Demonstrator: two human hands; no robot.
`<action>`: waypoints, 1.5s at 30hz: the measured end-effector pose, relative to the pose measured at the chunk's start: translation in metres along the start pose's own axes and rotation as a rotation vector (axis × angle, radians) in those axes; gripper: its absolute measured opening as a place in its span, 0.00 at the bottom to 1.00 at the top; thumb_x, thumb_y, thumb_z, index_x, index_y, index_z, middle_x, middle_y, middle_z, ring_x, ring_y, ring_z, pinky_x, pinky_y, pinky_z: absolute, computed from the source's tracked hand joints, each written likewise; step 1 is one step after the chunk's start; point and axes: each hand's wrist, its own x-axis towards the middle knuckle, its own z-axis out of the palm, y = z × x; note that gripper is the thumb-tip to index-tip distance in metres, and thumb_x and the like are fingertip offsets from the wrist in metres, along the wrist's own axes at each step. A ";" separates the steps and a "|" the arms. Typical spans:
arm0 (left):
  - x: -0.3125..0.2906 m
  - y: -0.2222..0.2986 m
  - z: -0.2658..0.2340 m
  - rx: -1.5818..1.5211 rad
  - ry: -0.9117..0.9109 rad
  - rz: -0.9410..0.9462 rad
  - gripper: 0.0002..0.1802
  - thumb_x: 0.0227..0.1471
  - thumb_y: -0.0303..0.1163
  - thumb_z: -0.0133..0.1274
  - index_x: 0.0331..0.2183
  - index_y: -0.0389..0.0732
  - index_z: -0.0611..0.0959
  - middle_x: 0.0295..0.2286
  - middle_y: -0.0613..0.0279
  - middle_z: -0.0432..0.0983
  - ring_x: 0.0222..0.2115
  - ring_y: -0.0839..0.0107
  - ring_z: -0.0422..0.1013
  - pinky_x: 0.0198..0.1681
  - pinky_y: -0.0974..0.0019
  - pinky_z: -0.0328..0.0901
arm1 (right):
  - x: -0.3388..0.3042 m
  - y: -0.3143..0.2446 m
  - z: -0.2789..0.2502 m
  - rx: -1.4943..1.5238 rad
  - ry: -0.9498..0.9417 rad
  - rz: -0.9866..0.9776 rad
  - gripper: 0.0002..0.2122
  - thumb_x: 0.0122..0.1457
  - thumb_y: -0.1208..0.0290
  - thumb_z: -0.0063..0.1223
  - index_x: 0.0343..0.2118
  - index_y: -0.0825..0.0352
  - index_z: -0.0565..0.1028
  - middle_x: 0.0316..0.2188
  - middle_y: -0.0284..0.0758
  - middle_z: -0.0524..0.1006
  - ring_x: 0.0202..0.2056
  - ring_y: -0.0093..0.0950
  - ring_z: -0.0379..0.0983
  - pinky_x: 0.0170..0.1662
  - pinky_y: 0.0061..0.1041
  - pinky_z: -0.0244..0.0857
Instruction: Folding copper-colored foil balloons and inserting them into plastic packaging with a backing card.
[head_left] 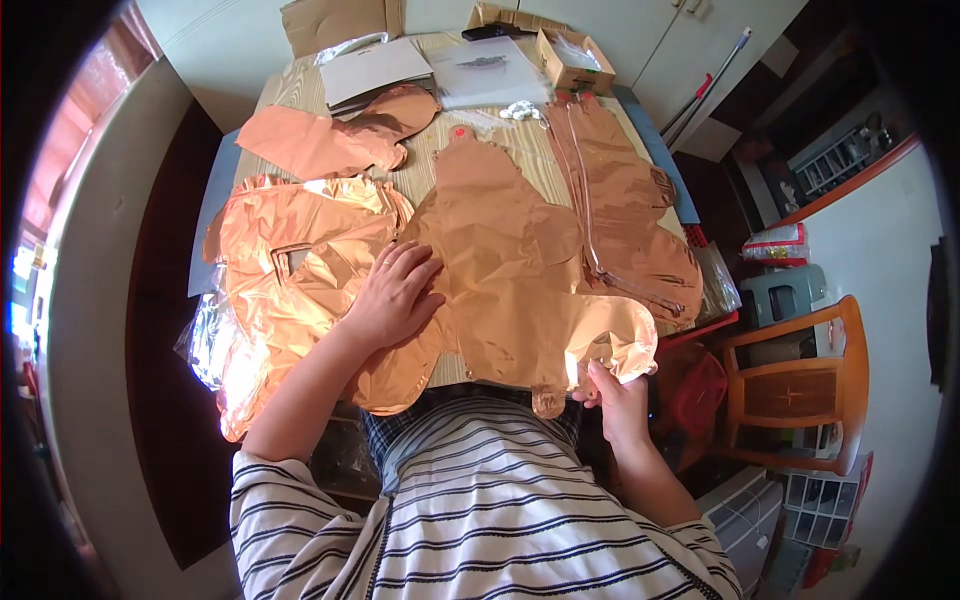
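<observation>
Right fingers (604,379) pinching copper foil (500,275) edge, bare tabletop (533,160) beyond

Lit from left window (22,300) | glaring on left foil (290,315) | dim at upper right | bent, blackened toward edges

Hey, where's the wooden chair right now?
In the head view, the wooden chair is at right, beyond your right hand pinching the copper foil piece on the table.

Head view looks down across the table (535,165).
</observation>
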 end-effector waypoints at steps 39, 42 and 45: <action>0.016 0.033 0.018 -0.015 -0.149 -0.034 0.36 0.56 0.47 0.58 0.61 0.39 0.71 0.61 0.45 0.63 0.65 0.45 0.56 0.68 0.42 0.49 | 0.004 0.030 0.004 0.264 -0.008 0.026 0.16 0.63 0.68 0.59 0.50 0.69 0.73 0.35 0.35 0.81 0.26 0.25 0.80 0.25 0.20 0.74; 0.015 0.033 0.017 -0.013 -0.149 -0.028 0.37 0.56 0.47 0.58 0.61 0.39 0.71 0.62 0.45 0.63 0.65 0.46 0.56 0.68 0.42 0.49 | 0.006 0.036 0.003 0.252 0.022 0.019 0.15 0.64 0.68 0.58 0.50 0.69 0.73 0.35 0.35 0.82 0.26 0.24 0.80 0.25 0.20 0.74; 0.015 0.035 0.015 -0.012 -0.150 -0.028 0.37 0.56 0.47 0.59 0.61 0.39 0.71 0.61 0.45 0.63 0.65 0.46 0.56 0.68 0.42 0.49 | 0.001 0.030 0.005 0.204 0.020 -0.006 0.14 0.64 0.69 0.58 0.49 0.69 0.74 0.35 0.35 0.82 0.26 0.24 0.80 0.26 0.20 0.74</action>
